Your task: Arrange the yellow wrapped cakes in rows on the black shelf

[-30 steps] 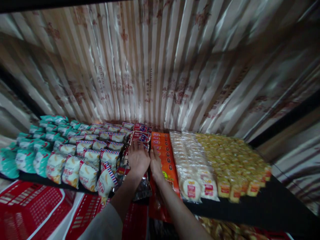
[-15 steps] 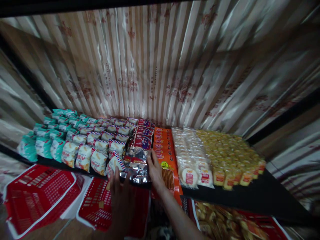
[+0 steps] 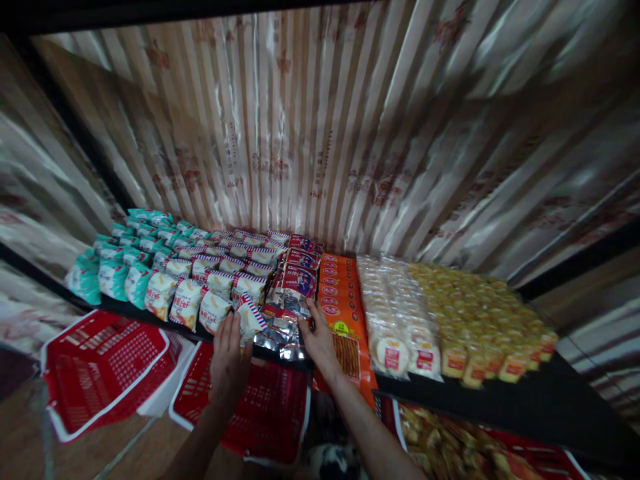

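Rows of small white snack packets (image 3: 186, 303) with striped edges stand on a black shelf (image 3: 465, 400). My left hand (image 3: 231, 357) is at the front edge, its fingers against a tilted white packet (image 3: 249, 319); its grip is unclear. To the right lie dark red and silver packets (image 3: 295, 283), overlapping in a column. My right hand (image 3: 317, 337) touches the right side of this column with bent fingers, beside a large orange package (image 3: 350, 320). Whether its fingers pinch a packet cannot be made out.
Teal packets (image 3: 113, 279) fill the shelf's left end. Clear-wrapped round crackers (image 3: 391, 353) and yellow packets (image 3: 470, 320) stand on the right. Red baskets (image 3: 107, 367) sit below, one at the lower right holding brown packaged goods (image 3: 445, 443). A striped sheet (image 3: 300, 133) hangs behind.
The view has shifted, so the shelf goods appear farther right. My left hand, blurred and dark before, now shows clearly against the front white packets. My right hand remains at the silver packets.
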`<state>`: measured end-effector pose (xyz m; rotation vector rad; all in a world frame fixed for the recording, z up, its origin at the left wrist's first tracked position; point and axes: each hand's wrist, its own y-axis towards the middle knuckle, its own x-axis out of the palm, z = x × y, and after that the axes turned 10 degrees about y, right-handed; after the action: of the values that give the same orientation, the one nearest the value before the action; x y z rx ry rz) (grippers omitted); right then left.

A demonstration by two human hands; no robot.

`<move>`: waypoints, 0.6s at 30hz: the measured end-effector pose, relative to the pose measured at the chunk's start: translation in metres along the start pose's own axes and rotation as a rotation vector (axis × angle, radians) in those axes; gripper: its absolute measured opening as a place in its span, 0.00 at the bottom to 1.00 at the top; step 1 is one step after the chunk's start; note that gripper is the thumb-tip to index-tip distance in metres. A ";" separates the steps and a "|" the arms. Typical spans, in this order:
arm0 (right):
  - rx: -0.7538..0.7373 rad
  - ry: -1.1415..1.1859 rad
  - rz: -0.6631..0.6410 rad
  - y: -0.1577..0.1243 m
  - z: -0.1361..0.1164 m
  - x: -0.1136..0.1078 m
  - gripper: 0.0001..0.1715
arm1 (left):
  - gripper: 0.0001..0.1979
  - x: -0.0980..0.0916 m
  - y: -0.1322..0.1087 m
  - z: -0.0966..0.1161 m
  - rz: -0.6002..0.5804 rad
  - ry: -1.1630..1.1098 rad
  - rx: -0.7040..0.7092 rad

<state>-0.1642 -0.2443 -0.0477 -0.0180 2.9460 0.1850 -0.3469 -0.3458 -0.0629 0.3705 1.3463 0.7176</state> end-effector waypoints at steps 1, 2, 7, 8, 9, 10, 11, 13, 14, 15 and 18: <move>0.002 -0.003 -0.001 0.000 0.000 0.000 0.33 | 0.29 0.001 0.003 -0.001 -0.018 -0.001 -0.021; -0.001 -0.005 -0.001 0.001 0.001 0.001 0.33 | 0.29 0.002 0.006 -0.001 -0.032 -0.003 -0.043; -0.050 -0.001 0.010 0.001 0.001 0.003 0.30 | 0.28 0.004 0.009 -0.003 -0.002 0.012 -0.144; -0.056 -0.003 0.009 0.001 0.001 0.003 0.30 | 0.28 0.005 0.010 -0.003 0.016 0.017 -0.161; -0.061 -0.003 0.009 0.001 0.001 0.003 0.30 | 0.29 0.006 0.010 -0.003 0.035 0.023 -0.176; -0.065 -0.001 0.010 0.001 0.002 0.003 0.29 | 0.29 0.007 0.011 -0.003 0.055 0.030 -0.188; -0.068 0.001 0.010 0.001 0.002 0.004 0.29 | 0.30 0.008 0.012 -0.003 0.072 0.035 -0.199; -0.071 0.003 0.012 0.001 0.002 0.004 0.29 | 0.30 0.011 0.015 -0.002 0.098 0.043 -0.218; -0.070 0.002 0.012 0.000 0.002 0.004 0.29 | 0.30 0.013 0.016 -0.001 0.111 0.047 -0.225; -0.069 -0.002 0.012 0.000 0.002 0.003 0.29 | 0.30 0.014 0.018 -0.001 0.125 0.052 -0.229; -0.064 -0.013 0.009 0.000 0.001 0.003 0.29 | 0.27 0.017 0.020 0.001 0.154 0.081 -0.222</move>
<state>-0.1671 -0.2437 -0.0497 -0.0128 2.9264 0.2793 -0.3498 -0.3195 -0.0629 0.2716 1.3079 1.0094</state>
